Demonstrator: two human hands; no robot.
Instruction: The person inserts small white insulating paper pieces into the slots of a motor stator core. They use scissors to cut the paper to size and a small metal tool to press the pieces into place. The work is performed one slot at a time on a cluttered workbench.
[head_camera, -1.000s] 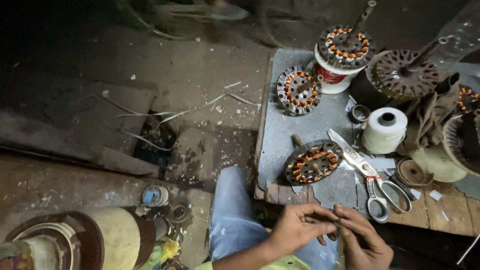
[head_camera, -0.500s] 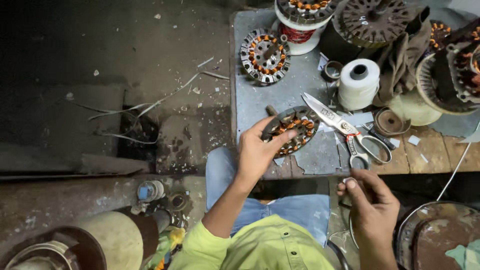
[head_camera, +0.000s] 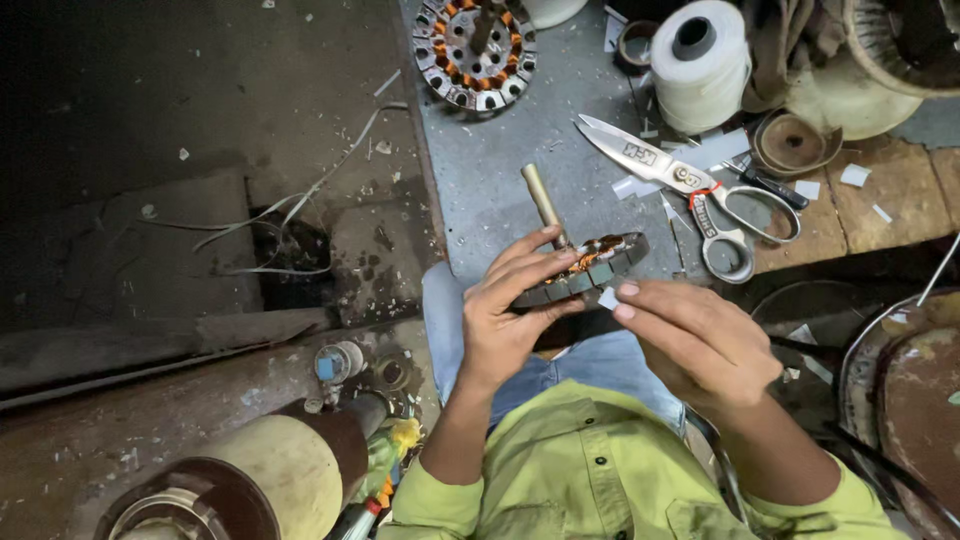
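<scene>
My left hand (head_camera: 510, 310) grips a round stator (head_camera: 590, 268) with copper windings, tilted on edge above the grey bench top (head_camera: 500, 190), its brass shaft sticking up and away. My right hand (head_camera: 690, 335) pinches a small white slip of paper (head_camera: 607, 297) against the stator's near rim. Both hands are over my lap, with blue trousers and yellow-green sleeves below them.
Large scissors (head_camera: 690, 190) lie on the bench to the right of the stator. A second wound stator (head_camera: 475, 45) sits at the far edge, a white thread spool (head_camera: 700, 60) beside it. Paper scraps litter the bench. A cream cylinder (head_camera: 270, 470) stands at lower left on the dirty floor.
My left hand has lifted the stator off the bench and tilted it toward me. My right hand has come up from the lap with the paper slip to the stator's rim.
</scene>
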